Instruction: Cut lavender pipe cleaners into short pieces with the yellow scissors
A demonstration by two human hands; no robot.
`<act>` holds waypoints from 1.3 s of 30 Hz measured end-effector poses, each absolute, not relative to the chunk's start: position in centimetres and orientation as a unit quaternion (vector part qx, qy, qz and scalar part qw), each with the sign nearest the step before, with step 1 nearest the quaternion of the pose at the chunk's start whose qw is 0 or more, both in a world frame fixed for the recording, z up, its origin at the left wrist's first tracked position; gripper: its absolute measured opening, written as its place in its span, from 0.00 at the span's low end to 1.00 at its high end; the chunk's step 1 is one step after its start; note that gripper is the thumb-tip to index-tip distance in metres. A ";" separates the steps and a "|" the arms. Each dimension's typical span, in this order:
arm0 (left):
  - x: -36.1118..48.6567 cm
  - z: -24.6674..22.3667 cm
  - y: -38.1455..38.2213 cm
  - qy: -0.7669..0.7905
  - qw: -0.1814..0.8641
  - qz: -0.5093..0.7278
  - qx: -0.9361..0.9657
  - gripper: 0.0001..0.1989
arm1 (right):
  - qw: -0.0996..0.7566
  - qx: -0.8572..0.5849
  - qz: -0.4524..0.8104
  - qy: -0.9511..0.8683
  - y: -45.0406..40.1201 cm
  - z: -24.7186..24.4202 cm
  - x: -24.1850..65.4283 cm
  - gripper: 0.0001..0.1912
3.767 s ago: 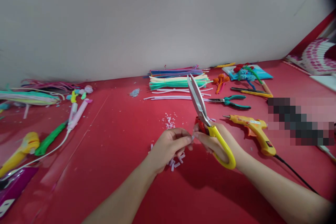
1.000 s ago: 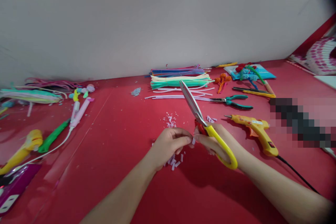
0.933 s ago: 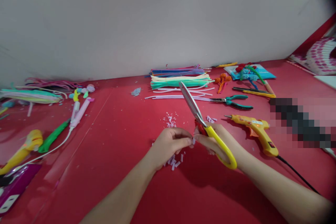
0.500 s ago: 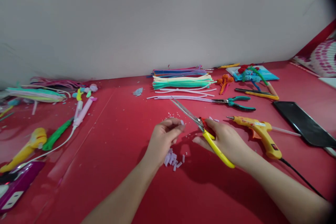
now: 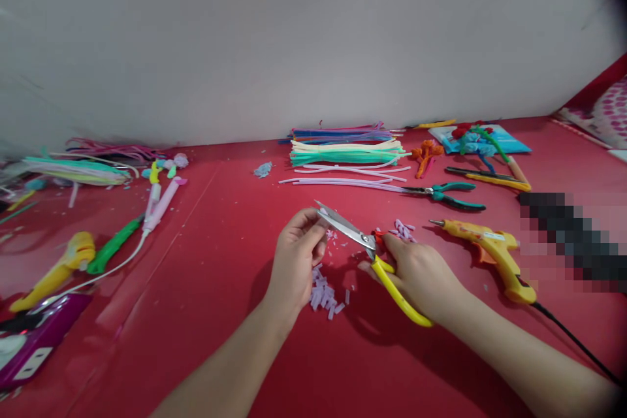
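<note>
My left hand (image 5: 296, 258) is closed in a pinch on a small lilac piece (image 5: 323, 211), mostly hidden by the fingertips. Around the yellow-handled scissors (image 5: 345, 227) my right hand (image 5: 424, 274) is wrapped. Their blades point left and reach the left fingertips, slightly parted at the lilac piece. Beneath the left hand lies a heap of short lilac cut pieces (image 5: 322, 294). A second small lilac pile (image 5: 404, 230) sits just beyond the right hand, with fine lilac crumbs on the red table (image 5: 220, 313) between the hands.
Bundled pipe cleaners (image 5: 345, 153) lie at the back, with teal-handled pliers (image 5: 455, 196) in front. A yellow glue gun (image 5: 490, 248) rests to the right, its cord running forward. At left are a pink tool (image 5: 164, 206), a green one (image 5: 115, 247) and a purple power strip (image 5: 44, 339).
The scissor blades have come down and toward me, onto the lilac piece at my left fingertips. My left hand has turned slightly and shifted a little away from me.
</note>
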State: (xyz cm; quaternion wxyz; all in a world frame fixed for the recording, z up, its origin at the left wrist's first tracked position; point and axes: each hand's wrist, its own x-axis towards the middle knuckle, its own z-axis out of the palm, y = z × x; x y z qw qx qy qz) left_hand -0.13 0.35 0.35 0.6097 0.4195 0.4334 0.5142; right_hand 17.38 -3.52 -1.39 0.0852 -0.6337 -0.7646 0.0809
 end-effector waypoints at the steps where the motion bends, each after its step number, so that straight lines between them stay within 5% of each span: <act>1: -0.1 0.3 0.4 0.431 0.610 0.515 0.421 0.05 | 0.084 -0.634 0.076 -0.765 -3.5 -1.4 17.4 0.18; 39: -0.1 0.4 0.3 0.407 0.607 0.531 0.429 0.05 | 0.085 -0.633 0.047 -0.768 -3.3 -1.8 17.8 0.19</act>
